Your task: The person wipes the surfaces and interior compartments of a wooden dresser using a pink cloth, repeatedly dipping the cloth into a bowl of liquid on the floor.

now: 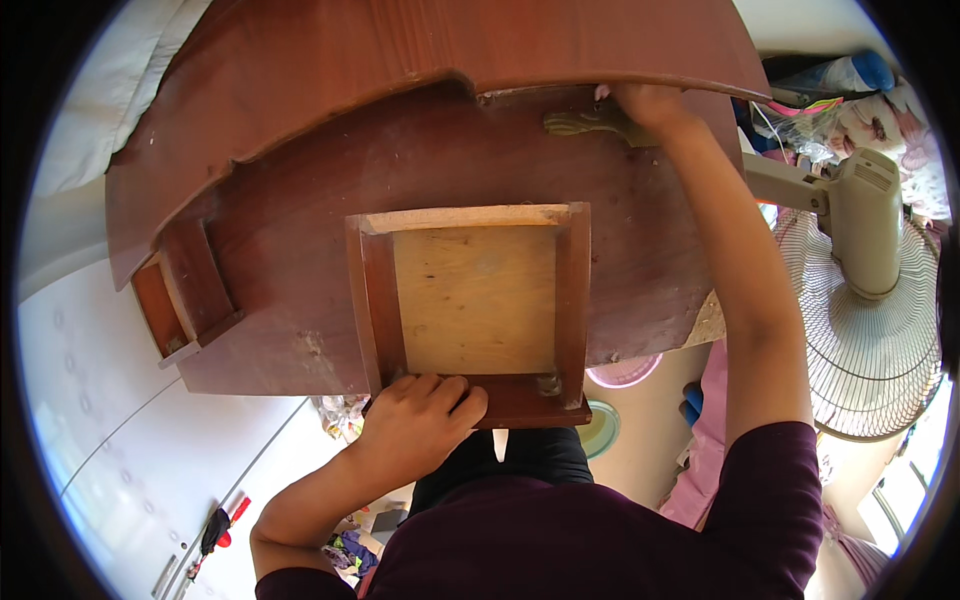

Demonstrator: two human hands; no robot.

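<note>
A wooden drawer (pixel 474 300) lies on the reddish-brown wooden surface (pixel 285 277), its pale plywood bottom showing inside the frame. Over the drawer's near edge, my left hand (pixel 420 416) curls its fingers and grips that board. Farther off at the right, my right hand (pixel 651 105) reaches to the curved edge of the upper wooden board (pixel 465 37), its fingers partly hidden there. An olive-green, wavy-edged piece (pixel 589 124), perhaps cloth, sticks out beside and below this hand. Whether the hand holds it, I cannot tell.
A small open wooden compartment (pixel 161 304) is at the surface's left end. Close to my right arm stands an electric fan (pixel 862 300) with a wire guard. A pink basin (pixel 626 373) and a green-rimmed basin (pixel 604 429) are below the near edge.
</note>
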